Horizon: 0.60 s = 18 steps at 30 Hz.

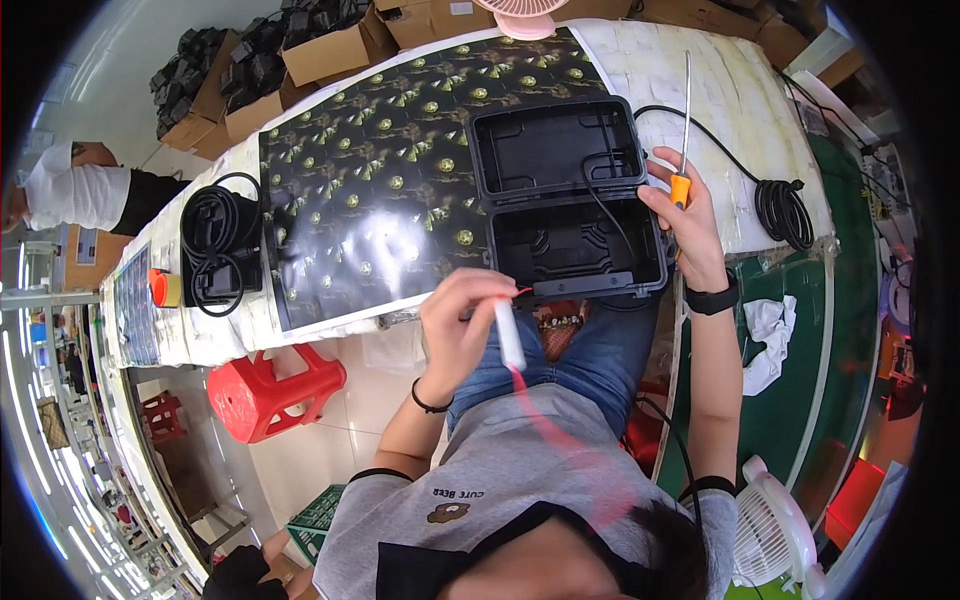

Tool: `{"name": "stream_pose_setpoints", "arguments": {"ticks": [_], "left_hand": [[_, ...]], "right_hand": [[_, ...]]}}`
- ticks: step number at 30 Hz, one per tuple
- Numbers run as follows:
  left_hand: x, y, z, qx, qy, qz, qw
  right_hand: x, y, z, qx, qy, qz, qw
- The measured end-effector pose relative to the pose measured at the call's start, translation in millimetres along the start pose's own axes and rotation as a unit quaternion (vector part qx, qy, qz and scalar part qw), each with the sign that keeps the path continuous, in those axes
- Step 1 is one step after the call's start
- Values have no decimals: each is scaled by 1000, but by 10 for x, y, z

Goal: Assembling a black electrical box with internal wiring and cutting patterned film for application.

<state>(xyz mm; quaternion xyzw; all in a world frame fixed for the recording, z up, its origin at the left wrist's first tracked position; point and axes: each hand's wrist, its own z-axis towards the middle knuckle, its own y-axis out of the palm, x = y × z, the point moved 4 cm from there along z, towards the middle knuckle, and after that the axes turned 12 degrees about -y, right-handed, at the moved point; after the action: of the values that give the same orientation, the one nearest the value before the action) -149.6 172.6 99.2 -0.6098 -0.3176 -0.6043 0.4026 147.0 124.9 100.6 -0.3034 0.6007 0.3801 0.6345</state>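
A black plastic box point(575, 245) lies with its lid point(555, 145) folded back at the front edge of the table. Inside it runs a thin black cable. My left hand point(462, 318) is closed at the box's near left corner, with a slim white tube point(509, 335) in its fingers. A bit of red shows at the fingertips, and a blurred red streak trails from the tube's lower end. My right hand point(693, 215) grips a screwdriver point(682, 185) with an orange handle, its long shaft pointing away from me. That hand also rests at the box's right side.
A dark patterned sheet point(370, 190) covers much of the table. Coiled black cable point(785, 212) lies at right, another box with cable point(220, 250) at left. Beside that stands a red and yellow container point(163, 287). A red stool point(270, 395) and a white fan point(770, 520) stand below.
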Motion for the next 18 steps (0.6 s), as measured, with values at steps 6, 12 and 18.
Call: {"name": "stream_pose_setpoints", "arguments": {"ticks": [6, 12, 18], "left_hand": [[56, 154, 178, -14, -54, -242, 969], [447, 275, 352, 86, 153, 399, 900], [526, 407, 379, 64, 133, 566, 811]], "right_hand": [[57, 4, -4, 3, 6, 3, 1000], [91, 37, -8, -16, -11, 13, 1000], [31, 111, -65, -43, -11, -6, 999]]}}
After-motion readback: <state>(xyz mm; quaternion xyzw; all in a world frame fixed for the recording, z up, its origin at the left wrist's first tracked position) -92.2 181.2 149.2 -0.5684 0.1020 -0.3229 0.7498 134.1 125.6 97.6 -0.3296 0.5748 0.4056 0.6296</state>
